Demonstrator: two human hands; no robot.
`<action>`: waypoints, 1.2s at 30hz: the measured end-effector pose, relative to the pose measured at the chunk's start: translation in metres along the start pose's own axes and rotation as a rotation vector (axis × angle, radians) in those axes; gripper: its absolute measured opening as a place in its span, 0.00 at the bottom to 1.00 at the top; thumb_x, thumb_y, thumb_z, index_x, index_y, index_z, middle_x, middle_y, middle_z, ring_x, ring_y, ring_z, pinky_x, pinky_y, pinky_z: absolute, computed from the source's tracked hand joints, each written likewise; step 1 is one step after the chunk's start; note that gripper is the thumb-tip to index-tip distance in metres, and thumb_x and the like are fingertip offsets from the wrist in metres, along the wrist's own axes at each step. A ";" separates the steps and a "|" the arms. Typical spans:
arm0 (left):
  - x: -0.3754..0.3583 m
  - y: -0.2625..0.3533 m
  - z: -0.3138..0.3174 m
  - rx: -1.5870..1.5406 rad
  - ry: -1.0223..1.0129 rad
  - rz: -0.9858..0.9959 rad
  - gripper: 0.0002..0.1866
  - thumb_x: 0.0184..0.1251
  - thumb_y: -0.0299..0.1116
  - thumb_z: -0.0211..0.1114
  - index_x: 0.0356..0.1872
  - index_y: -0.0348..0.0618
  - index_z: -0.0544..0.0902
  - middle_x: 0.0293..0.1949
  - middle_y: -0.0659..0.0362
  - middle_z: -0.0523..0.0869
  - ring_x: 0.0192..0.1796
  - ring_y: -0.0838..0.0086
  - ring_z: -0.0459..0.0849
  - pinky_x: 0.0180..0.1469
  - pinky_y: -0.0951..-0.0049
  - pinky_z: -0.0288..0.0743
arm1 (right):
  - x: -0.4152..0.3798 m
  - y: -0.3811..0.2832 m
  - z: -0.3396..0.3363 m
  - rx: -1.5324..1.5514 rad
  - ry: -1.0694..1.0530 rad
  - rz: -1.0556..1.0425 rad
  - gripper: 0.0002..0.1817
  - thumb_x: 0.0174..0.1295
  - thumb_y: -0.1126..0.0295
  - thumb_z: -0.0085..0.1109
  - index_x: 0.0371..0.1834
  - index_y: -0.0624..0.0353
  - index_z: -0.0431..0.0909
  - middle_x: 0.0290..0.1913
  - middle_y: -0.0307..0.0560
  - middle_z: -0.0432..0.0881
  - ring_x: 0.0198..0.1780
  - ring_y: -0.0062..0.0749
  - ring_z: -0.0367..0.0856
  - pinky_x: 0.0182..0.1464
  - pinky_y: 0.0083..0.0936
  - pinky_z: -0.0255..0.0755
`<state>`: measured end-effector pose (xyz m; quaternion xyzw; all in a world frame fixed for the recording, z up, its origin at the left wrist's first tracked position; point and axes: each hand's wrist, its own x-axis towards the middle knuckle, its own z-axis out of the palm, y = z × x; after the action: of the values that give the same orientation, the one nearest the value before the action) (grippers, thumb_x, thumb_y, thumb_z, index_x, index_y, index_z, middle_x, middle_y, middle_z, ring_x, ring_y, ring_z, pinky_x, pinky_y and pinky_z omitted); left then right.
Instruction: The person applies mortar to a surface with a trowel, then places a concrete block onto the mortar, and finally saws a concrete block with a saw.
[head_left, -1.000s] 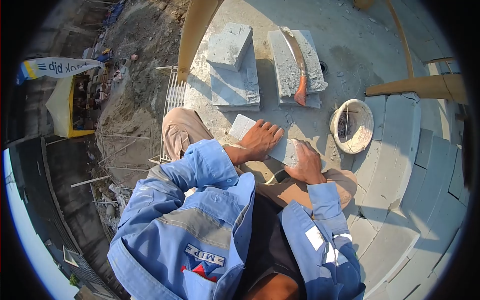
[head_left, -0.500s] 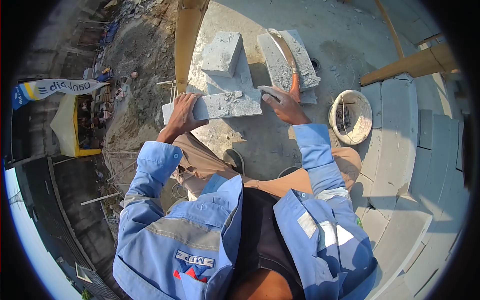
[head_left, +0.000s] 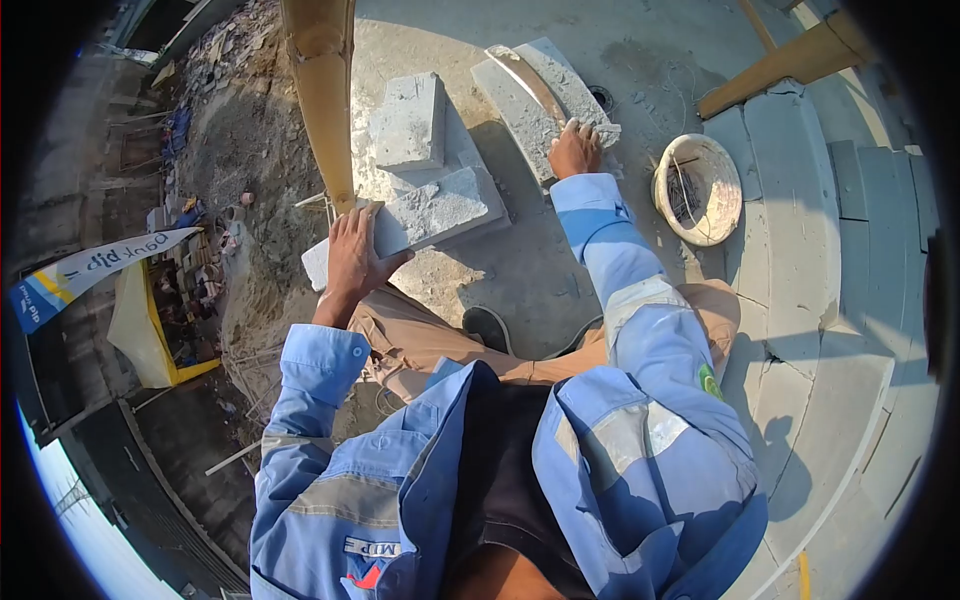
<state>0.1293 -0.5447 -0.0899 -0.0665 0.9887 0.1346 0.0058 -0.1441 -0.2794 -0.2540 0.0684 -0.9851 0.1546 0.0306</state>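
Note:
My left hand (head_left: pixel 353 250) grips the left part of a long grey block (head_left: pixel 432 212), its fingers over the far edge and thumb on the near side. The block lies tilted on a larger slab, behind which a smaller block (head_left: pixel 408 122) rests. My right hand (head_left: pixel 576 150) is closed around the handle of a machete, whose curved blade (head_left: pixel 527 82) points away to the upper left over a pale slab (head_left: pixel 570 78). The handle is mostly hidden by my fingers.
A whitish bucket (head_left: pixel 698 190) with wires or rods inside stands at the right. Stacked grey blocks (head_left: pixel 785 200) line the right side. A wooden post (head_left: pixel 322 90) rises beyond my left hand, and a timber beam (head_left: pixel 785 68) is at the upper right. Rubble drops away at the left.
My right hand has left the area by the block's right end and taken hold of the machete's handle. The long block has turned, its right end now farther away. The camera view has shifted.

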 end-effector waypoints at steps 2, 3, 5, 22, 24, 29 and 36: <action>0.013 0.027 0.004 0.040 0.038 0.011 0.50 0.43 0.53 0.82 0.68 0.43 0.70 0.59 0.51 0.78 0.65 0.55 0.74 0.72 0.54 0.60 | 0.008 -0.003 -0.015 0.143 -0.270 0.115 0.26 0.59 0.61 0.65 0.58 0.64 0.74 0.57 0.60 0.80 0.62 0.51 0.78 0.65 0.39 0.70; 0.020 0.035 0.012 0.043 0.068 0.034 0.50 0.43 0.55 0.81 0.68 0.43 0.69 0.59 0.51 0.78 0.64 0.55 0.74 0.71 0.54 0.60 | 0.006 -0.014 -0.051 0.350 -0.401 0.254 0.25 0.56 0.65 0.63 0.56 0.65 0.74 0.55 0.61 0.81 0.58 0.53 0.81 0.60 0.42 0.73; 0.035 0.052 0.023 0.042 0.092 0.043 0.51 0.43 0.57 0.81 0.69 0.43 0.69 0.59 0.51 0.77 0.64 0.56 0.75 0.71 0.55 0.61 | -0.005 -0.006 -0.040 0.438 -0.312 0.233 0.24 0.55 0.65 0.62 0.54 0.66 0.73 0.53 0.62 0.81 0.55 0.55 0.81 0.58 0.44 0.74; 0.056 0.084 0.027 0.188 0.012 -0.092 0.55 0.42 0.69 0.77 0.69 0.46 0.71 0.53 0.51 0.81 0.59 0.56 0.78 0.64 0.58 0.66 | -0.182 0.011 -0.105 1.197 -0.473 -0.018 0.21 0.69 0.50 0.63 0.38 0.59 0.76 0.22 0.40 0.77 0.24 0.26 0.78 0.28 0.30 0.70; 0.056 0.084 0.027 0.166 0.020 -0.119 0.54 0.41 0.71 0.76 0.65 0.41 0.74 0.53 0.50 0.81 0.58 0.55 0.78 0.64 0.58 0.66 | -0.186 -0.003 -0.129 1.385 -0.494 0.014 0.21 0.70 0.49 0.60 0.44 0.59 0.77 0.21 0.38 0.78 0.21 0.22 0.78 0.25 0.26 0.70; 0.063 0.086 0.032 0.195 0.010 -0.159 0.53 0.42 0.72 0.76 0.57 0.32 0.77 0.52 0.45 0.80 0.57 0.52 0.78 0.64 0.56 0.67 | -0.176 -0.011 -0.112 1.500 -0.613 0.038 0.24 0.74 0.47 0.54 0.42 0.60 0.77 0.20 0.33 0.70 0.19 0.16 0.65 0.22 0.21 0.61; 0.056 0.093 0.032 0.097 0.079 -0.175 0.50 0.45 0.69 0.76 0.58 0.35 0.76 0.51 0.48 0.81 0.57 0.56 0.78 0.63 0.60 0.66 | -0.162 -0.030 -0.139 1.542 -0.496 -0.014 0.31 0.77 0.40 0.40 0.38 0.60 0.75 0.19 0.36 0.67 0.18 0.17 0.66 0.20 0.17 0.60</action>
<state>0.0612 -0.4549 -0.0981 -0.1577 0.9839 0.0826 -0.0183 0.0260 -0.2450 -0.1264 0.1086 -0.5789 0.7705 -0.2437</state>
